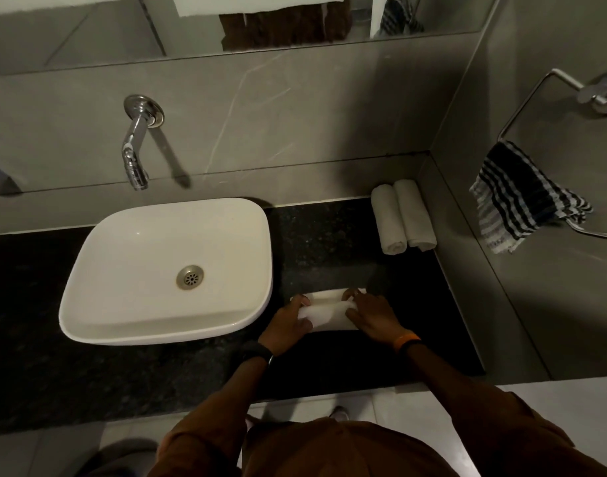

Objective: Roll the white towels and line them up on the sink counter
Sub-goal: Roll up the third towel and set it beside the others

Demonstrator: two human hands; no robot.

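Note:
A white towel (329,309) lies on the black sink counter (333,242), partly rolled into a thick roll. My left hand (288,321) grips its left end and my right hand (374,315) grips its right end, fingers curled over the roll. Two finished white towel rolls (402,216) lie side by side, touching, at the counter's back right corner against the wall.
A white basin (98,270) stands on the counter's left, under a chrome wall tap (136,153). A striped cloth (522,201) hangs from a chrome ring on the right wall. A mirror runs along the top. The counter's front edge is just below my wrists.

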